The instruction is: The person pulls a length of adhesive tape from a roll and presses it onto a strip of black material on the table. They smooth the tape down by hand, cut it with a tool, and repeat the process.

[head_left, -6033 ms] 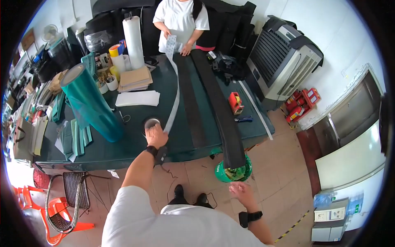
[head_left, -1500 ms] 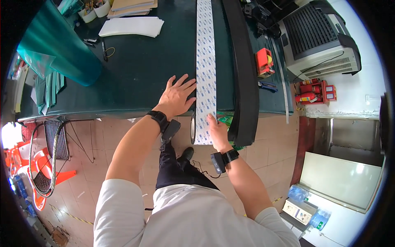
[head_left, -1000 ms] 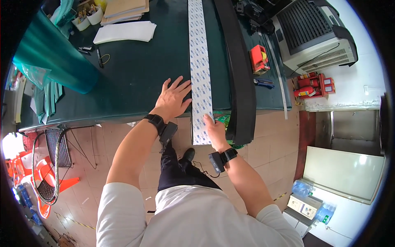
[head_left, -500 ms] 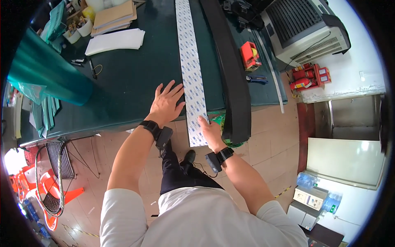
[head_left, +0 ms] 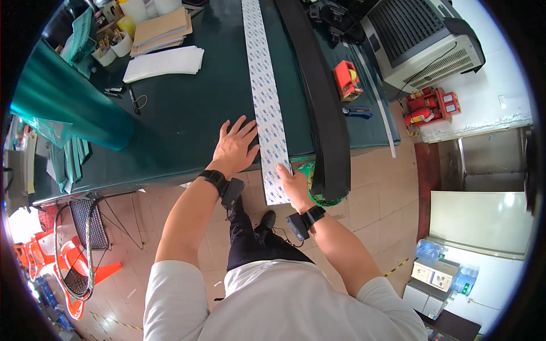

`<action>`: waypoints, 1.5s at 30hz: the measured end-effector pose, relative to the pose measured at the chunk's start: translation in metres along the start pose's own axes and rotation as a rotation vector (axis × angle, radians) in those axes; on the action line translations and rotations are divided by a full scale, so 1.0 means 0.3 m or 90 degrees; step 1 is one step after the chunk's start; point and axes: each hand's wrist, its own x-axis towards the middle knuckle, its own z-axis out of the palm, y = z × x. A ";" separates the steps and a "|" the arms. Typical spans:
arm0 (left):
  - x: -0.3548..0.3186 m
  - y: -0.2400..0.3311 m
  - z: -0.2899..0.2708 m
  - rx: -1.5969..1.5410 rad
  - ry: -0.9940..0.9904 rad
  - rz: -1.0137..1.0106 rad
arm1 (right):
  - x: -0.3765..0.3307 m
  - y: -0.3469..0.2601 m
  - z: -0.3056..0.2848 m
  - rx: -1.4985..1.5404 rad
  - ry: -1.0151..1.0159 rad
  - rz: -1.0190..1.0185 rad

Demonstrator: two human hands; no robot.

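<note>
A long strip (head_left: 264, 96) with a white backing and a repeated blue print runs lengthwise over the dark green table (head_left: 182, 131), its near end sticking out past the front edge. My left hand (head_left: 233, 150) lies flat on the tabletop with fingers spread, its fingertips by the strip's left edge. Close to the overhanging end, my right hand (head_left: 294, 186) grips the strip's right edge, thumb on top; the other fingers are hidden beneath. Just right of it, a stack of long black strips (head_left: 325, 113) also hangs over the edge.
A red tape dispenser (head_left: 347, 80) and a blue-handled tool (head_left: 358, 112) lie right of the black stack. At left are a large green roll (head_left: 74, 96), white sheets (head_left: 164, 64) and brown cardboard (head_left: 164, 31). An orange chair (head_left: 77, 258) stands lower left; a green container (head_left: 327, 201) sits under the black strips.
The whole view has shifted slightly to the right. Both hands keep nearly the same places on the table and strip.
</note>
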 end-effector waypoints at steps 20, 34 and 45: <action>-0.004 -0.001 -0.004 -0.029 -0.003 -0.004 | -0.008 -0.032 -0.013 0.086 -0.037 0.032; -0.001 -0.004 -0.012 -0.018 -0.013 0.002 | 0.015 0.007 -0.002 0.005 -0.010 0.006; 0.004 -0.001 0.037 -0.041 0.037 -0.070 | -0.001 -0.036 -0.005 -0.009 -0.022 0.025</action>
